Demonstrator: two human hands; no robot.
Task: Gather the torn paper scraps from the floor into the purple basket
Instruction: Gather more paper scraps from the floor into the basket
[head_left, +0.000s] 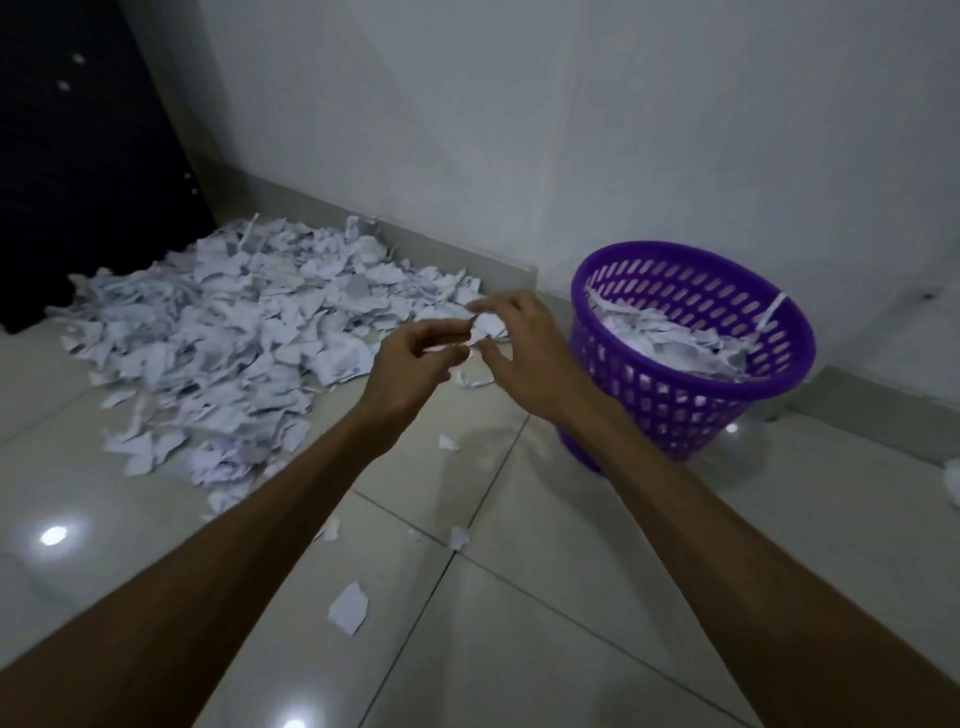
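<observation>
1. Two bare arms reach out over a shiny tiled floor (597, 597).
2. The left hand (410, 364) and the right hand (524, 353) meet in the air, close together.
3. Both hands have bent fingers, and they pinch a small white scrap (487, 327) between them.
4. The left hand holds the scrap at its left end with thumb and fingers.
5. The right hand holds it from the top and the right side, with its fingers curled over it.
6. A big pile (218, 343) of torn white paper lies on the floor to the left, behind the hands.
7. The pile goes back as far as the wall (519, 130) and a dark door (67, 156) in the corner.
8. The purple basket (691, 410) stands on the floor just to the right of the hands.
9. The basket has many little holes in its side, and it looks tilted a bit.
10. Torn paper lies inside the basket, and one strip sticks up near its far rim.
11. A few loose bits (349, 607) lie on the tiles near the arms, apart from the pile.
12. One more white bit shows at the far right edge of the floor.
</observation>
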